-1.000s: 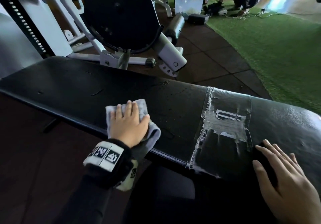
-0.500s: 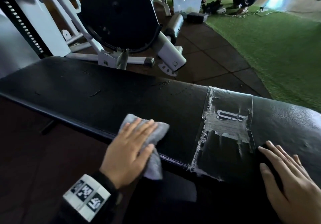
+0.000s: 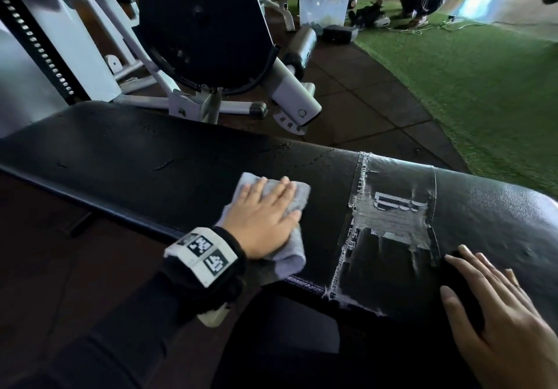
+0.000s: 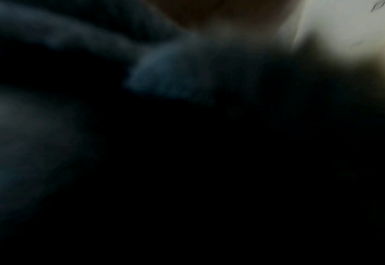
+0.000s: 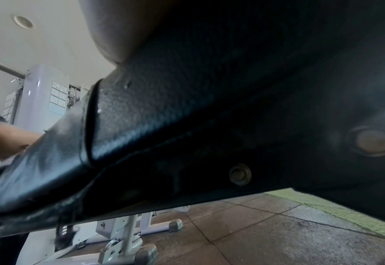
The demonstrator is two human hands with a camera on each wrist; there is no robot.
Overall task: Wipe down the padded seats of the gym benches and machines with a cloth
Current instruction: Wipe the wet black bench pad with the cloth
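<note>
Head view: the left hand [image 3: 262, 218], fingers flat and straight, presses a grey folded cloth [image 3: 288, 256] onto the long black padded bench seat [image 3: 126, 153]; at four o'clock the right hand [image 3: 501, 313] rests open on the pad

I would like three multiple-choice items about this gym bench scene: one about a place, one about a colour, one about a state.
1. Where does the cloth lie?
A. on the bench pad
B. on the green turf
C. in the plastic box

2. What colour is the cloth?
A. red
B. grey
C. yellow

3. How is the right hand?
A. gripping a bottle
B. fist in the air
C. flat on the pad

Key: 1 A, the left hand presses it onto the pad; 2 B, its edges show grey; 3 C, its fingers lie straight beside the worn tape patch.
</note>
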